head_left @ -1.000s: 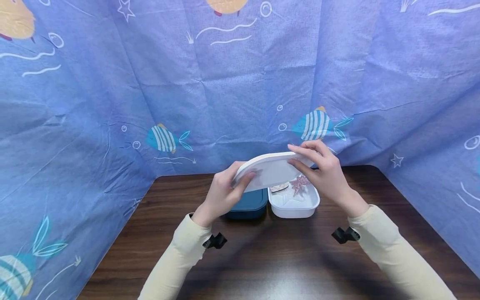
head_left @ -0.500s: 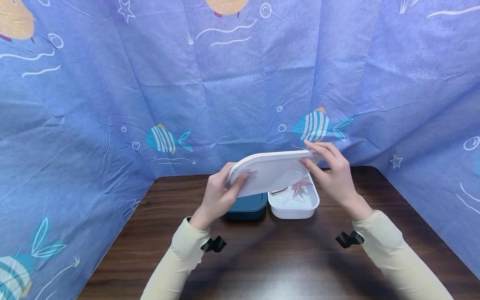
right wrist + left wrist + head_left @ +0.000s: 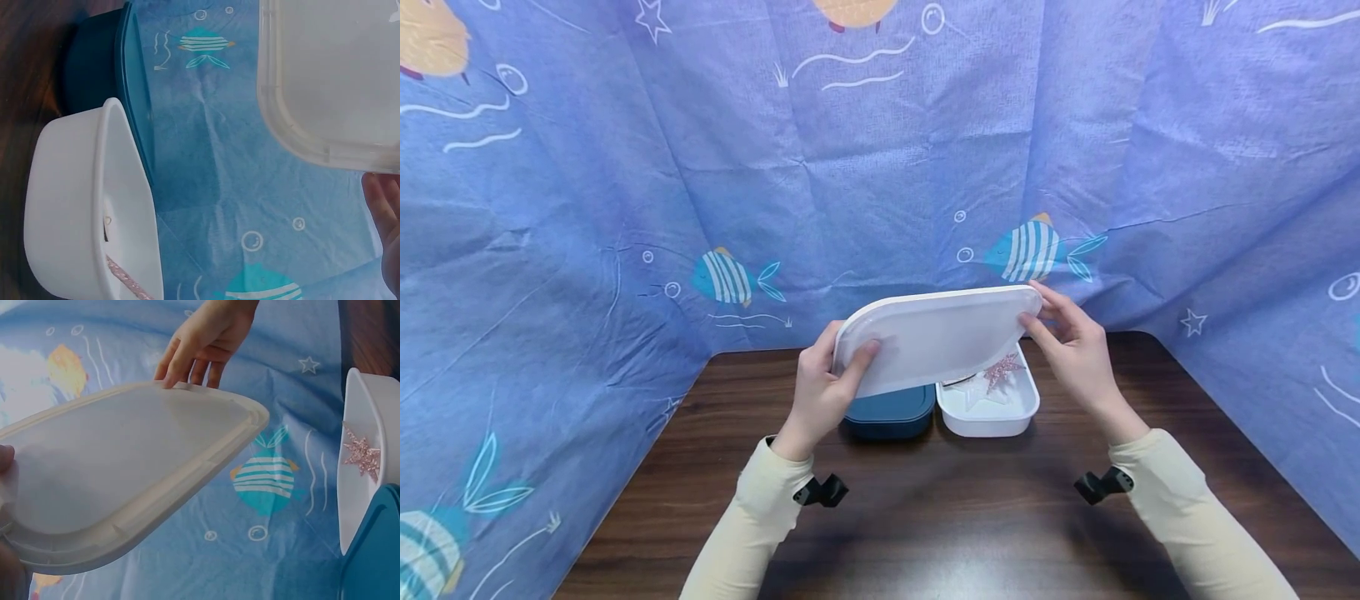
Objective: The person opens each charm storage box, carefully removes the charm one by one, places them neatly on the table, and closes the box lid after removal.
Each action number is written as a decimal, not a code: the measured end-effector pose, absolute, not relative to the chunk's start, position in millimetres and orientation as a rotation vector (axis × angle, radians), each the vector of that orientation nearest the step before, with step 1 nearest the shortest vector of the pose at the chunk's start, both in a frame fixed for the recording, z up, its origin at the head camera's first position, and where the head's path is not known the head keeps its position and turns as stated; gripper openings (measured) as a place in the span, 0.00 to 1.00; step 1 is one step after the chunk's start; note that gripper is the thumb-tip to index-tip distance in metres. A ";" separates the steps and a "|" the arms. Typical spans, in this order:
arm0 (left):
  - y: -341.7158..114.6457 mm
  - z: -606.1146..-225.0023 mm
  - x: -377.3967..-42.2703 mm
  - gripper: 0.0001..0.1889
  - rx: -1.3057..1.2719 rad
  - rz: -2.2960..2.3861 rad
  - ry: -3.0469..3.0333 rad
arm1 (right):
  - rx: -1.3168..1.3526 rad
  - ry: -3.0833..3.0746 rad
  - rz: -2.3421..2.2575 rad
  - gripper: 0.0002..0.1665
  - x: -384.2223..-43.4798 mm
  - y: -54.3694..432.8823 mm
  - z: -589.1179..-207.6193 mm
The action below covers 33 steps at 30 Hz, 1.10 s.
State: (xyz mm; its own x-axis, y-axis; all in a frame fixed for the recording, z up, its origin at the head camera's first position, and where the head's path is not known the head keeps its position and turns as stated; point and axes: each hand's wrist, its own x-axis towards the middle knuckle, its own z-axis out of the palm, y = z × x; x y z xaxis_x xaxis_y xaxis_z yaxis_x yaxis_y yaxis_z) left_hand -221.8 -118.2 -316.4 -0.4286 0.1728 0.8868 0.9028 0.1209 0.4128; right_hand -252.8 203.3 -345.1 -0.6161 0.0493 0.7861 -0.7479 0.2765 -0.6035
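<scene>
A white, slightly see-through lid with rounded corners is held up above two boxes, tilted so its rimmed underside shows. My left hand grips its left end, thumb on the underside. At the lid's right end, my right hand pinches the edge between thumb and fingers. Below stands a white open box with a pink glittery star and a pale star inside; the lid hides its back left part. In the left wrist view the lid's rim shows a groove along its edge.
A dark blue lidded box stands directly left of the white box, partly behind the lid. Both are on a dark wooden table. A blue fish-print cloth hangs behind and along the sides.
The lid has shifted left and tipped so more of its underside faces the camera. My left hand has moved left; my right hand has moved right to the lid's end.
</scene>
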 end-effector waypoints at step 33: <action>-208.7 -293.8 -238.7 0.25 -0.467 -1.614 -1.413 | 0.787 -1.844 1.792 0.29 -268.7 93.9 -374.9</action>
